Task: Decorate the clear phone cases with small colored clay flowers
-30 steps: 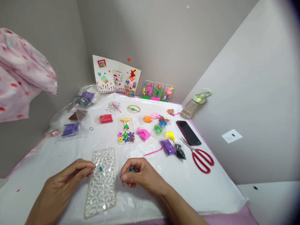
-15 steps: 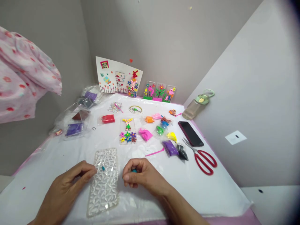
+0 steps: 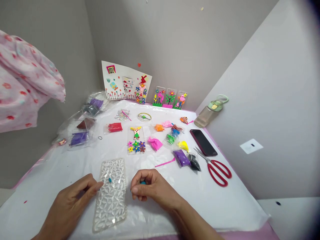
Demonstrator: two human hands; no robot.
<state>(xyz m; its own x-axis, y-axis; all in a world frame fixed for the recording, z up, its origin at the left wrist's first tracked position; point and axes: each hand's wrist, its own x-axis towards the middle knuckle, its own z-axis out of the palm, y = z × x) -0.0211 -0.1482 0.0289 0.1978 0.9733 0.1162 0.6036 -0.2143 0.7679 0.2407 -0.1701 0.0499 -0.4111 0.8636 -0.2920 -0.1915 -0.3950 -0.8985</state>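
Observation:
A clear textured phone case (image 3: 110, 196) lies flat near the table's front edge, with a small teal clay bit (image 3: 110, 180) on its upper part. My left hand (image 3: 72, 203) rests at the case's left edge, its fingers drawn together just left of the teal bit. My right hand (image 3: 150, 188) sits to the right of the case, curled into a loose fist around a teal clay lump (image 3: 142, 182) that peeks out between the fingers.
A decorated phone case (image 3: 135, 139) with a bunny and flowers lies mid-table. Around it lie several small clay bags (image 3: 181, 157), a pink stick (image 3: 163, 162), red scissors (image 3: 215, 168), a dark phone (image 3: 203, 142) and a bottle (image 3: 209, 111). Finished cases (image 3: 170, 98) and a card (image 3: 126, 81) lean on the wall.
My left fingertips have drawn back a little from the teal bit on the case. The view has shifted slightly; my right hand stays as it was.

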